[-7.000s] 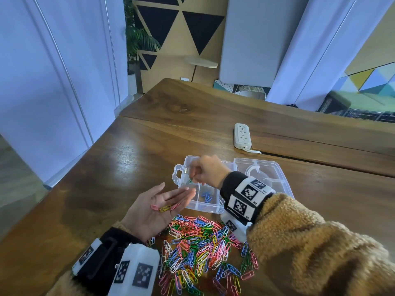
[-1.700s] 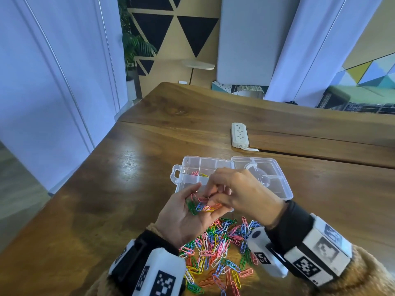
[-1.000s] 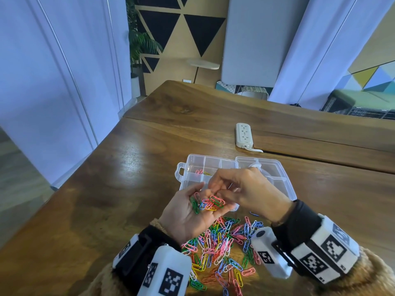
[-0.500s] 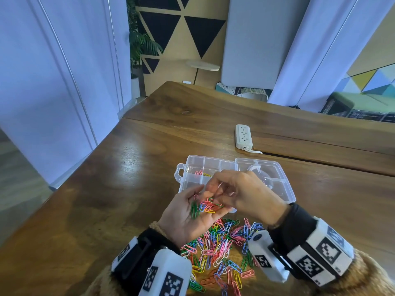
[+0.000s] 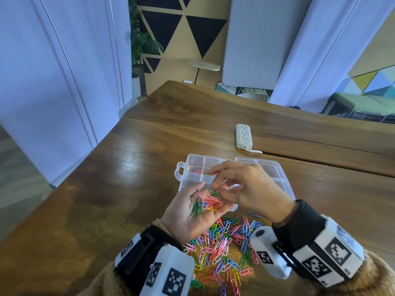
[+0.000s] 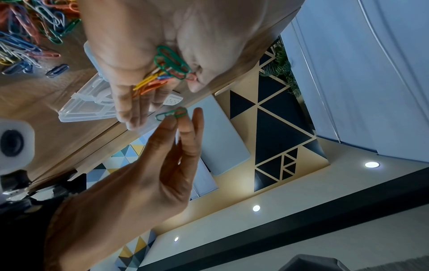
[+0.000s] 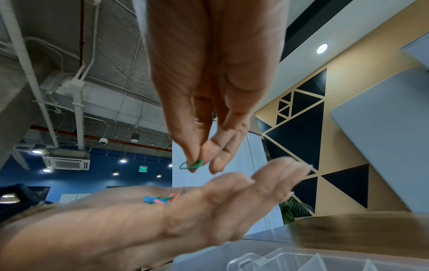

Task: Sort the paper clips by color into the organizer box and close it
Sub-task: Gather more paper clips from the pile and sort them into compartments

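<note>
My left hand (image 5: 188, 216) lies palm up over the table, and green, pink and yellow paper clips (image 5: 205, 205) rest on its loosely cupped palm. Just above that palm, my right hand (image 5: 215, 190) pinches one green paper clip (image 6: 171, 113) between thumb and fingertips; the right wrist view shows the same green clip (image 7: 191, 165). Behind both hands the clear organizer box (image 5: 192, 165) stands open, and pink and yellow clips (image 5: 201, 172) lie in a far-left compartment. A pile of mixed clips (image 5: 222, 248) lies on the wooden table between my wrists.
A white power strip (image 5: 243, 135) with its cable lies beyond the box. A seam (image 5: 320, 159) crosses the table behind the box. The table's left edge (image 5: 70, 178) drops to the floor. The box lid (image 5: 275, 169) lies open to the right.
My right hand, which was picking among the clips on my left palm, has lifted slightly with one green clip. The left hand stays palm up under it.
</note>
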